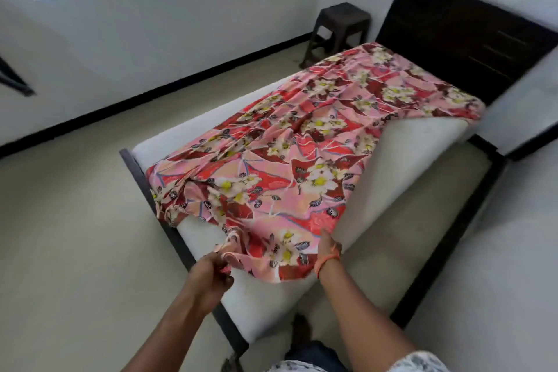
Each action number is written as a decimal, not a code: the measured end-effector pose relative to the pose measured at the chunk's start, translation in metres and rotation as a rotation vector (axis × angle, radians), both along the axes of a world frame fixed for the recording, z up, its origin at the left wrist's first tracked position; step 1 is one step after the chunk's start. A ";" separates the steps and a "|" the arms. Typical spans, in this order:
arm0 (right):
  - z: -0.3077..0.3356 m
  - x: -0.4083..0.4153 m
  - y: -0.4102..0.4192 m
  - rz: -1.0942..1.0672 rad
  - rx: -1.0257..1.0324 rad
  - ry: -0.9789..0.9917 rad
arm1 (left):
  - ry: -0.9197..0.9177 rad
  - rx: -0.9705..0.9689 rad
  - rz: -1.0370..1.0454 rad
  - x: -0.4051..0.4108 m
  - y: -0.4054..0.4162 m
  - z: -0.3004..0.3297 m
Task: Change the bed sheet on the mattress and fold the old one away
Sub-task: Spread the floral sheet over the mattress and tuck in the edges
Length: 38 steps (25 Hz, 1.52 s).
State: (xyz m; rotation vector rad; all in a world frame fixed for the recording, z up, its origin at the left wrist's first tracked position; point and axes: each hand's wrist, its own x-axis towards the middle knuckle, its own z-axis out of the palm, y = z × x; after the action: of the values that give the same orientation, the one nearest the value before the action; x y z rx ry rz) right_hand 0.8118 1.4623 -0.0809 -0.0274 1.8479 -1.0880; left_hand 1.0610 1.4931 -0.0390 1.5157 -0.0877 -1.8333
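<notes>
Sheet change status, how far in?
Early. The floral sheet lies bunched diagonally, already off most of the white mattress. In hand: left hand and right hand grip its near end. Left: folding it; no fresh sheet is in view.

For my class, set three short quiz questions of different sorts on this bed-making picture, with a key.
1. True or false: the pink and red floral bed sheet covers the whole white foam mattress.
2. Which hand bunches the sheet's near edge in a fist: A left hand, B right hand?
3. Fill in: the dark plastic stool stands beside the dark wooden ____.

Key: 1 false; 2 A; 3 headboard.
</notes>
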 end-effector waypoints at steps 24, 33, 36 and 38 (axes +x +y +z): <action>-0.030 0.054 0.184 -0.258 0.324 0.393 | -0.407 0.091 -0.789 0.109 0.072 -0.043; -0.142 0.078 0.223 0.161 0.581 0.711 | -1.066 -0.564 -1.539 0.077 0.083 -0.168; -0.219 0.075 0.240 -0.016 0.663 0.519 | -0.915 -0.525 -1.219 0.036 0.064 -0.234; -0.253 0.070 0.242 -0.281 0.599 0.391 | -0.890 -0.330 -0.933 0.016 0.052 -0.268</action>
State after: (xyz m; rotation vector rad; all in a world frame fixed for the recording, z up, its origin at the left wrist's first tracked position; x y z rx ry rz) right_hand 0.8820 1.7040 -0.3340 0.4053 2.5290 -0.6989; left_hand 1.0768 1.5449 -0.3069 2.0860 -1.6528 -1.4353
